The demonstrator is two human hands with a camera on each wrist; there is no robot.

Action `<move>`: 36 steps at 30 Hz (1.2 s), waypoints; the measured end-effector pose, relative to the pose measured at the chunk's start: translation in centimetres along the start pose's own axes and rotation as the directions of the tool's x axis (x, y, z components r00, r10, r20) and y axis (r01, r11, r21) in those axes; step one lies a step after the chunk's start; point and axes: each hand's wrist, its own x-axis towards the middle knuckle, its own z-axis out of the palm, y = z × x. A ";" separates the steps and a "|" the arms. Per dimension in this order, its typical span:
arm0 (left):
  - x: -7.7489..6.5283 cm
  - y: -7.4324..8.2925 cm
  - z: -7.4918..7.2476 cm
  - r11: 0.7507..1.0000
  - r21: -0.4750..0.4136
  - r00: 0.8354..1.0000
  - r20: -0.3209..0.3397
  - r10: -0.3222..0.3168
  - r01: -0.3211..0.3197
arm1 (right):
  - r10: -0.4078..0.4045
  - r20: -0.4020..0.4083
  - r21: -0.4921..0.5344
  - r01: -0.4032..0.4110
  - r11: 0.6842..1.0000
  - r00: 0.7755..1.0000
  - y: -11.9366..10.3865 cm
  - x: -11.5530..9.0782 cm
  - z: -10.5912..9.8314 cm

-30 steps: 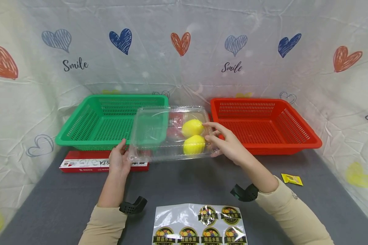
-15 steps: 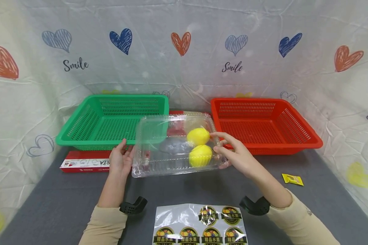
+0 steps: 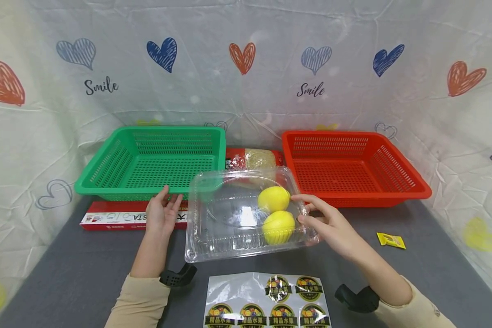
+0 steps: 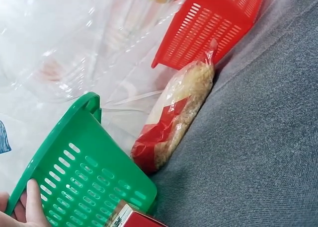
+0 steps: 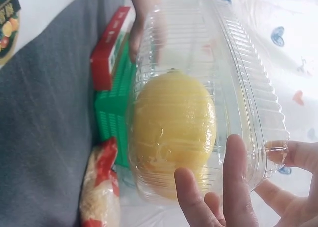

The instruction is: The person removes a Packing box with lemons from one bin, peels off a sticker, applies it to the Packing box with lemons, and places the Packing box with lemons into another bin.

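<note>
over on the left, the left hand (image 3: 161,216) hangs loose-fingered, gripping nothing, by the green basket (image 3: 115,193); centre, the clear box (image 3: 229,239) holding two yellow lemons (image 3: 274,198) is aloft, tilted, its right end pinched by the right hand (image 3: 332,225). looks like the carrying step, next calling for a steady, level grip.

I have a narrow gap between my left hand (image 3: 161,216) and the clear box (image 3: 233,216); ahead, the green basket (image 3: 168,175) blocks that hand, the red basket (image 3: 340,175) my right hand (image 3: 328,223).
</note>
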 end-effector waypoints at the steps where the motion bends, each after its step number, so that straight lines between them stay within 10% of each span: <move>1: 0.0 0.0 0.0 1.000 0.001 1.000 0.002 -0.001 0.001 | -0.003 0.005 0.006 0.003 1.000 1.000 0.1 -0.2 0.0; 36: 0.1 1.1 -0.4 0.994 0.006 0.993 0.053 -0.110 0.110 | 0.059 0.060 0.060 -0.063 0.996 0.996 4.5 -2.4 0.8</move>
